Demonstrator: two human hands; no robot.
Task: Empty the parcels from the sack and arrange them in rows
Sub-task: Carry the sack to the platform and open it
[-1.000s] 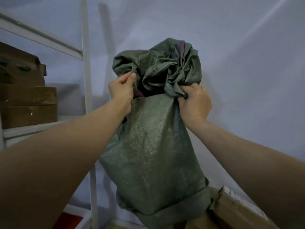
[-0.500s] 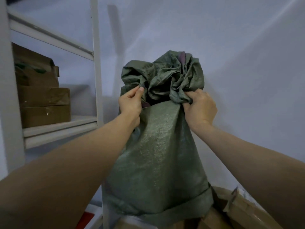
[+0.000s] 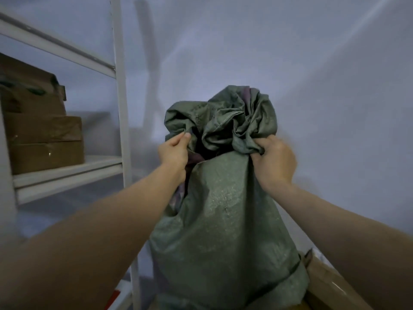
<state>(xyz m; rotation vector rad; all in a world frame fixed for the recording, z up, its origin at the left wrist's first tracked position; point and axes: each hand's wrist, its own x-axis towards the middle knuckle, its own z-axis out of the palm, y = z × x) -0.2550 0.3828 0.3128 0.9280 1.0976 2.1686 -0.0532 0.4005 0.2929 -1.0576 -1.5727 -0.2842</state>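
Note:
A green woven sack (image 3: 223,231) hangs upside down in front of me, its bunched closed end on top and its rolled mouth at the bottom. My left hand (image 3: 173,153) pinches the crumpled cloth on the left side. My right hand (image 3: 273,162) is clenched on a fold at the right. Brown cardboard parcels (image 3: 328,285) show beneath the sack's mouth at the lower right, partly hidden by the sack and my right arm.
A white metal shelf rack (image 3: 120,108) stands on the left, with stacked brown boxes (image 3: 44,139) on one shelf. A pale wall fills the background. Something red and white (image 3: 116,296) lies low beside the rack's post.
The sack and both hands have moved lower and to the right in view. More of the shelf rack shows on the left. Both grips on the cloth are unchanged.

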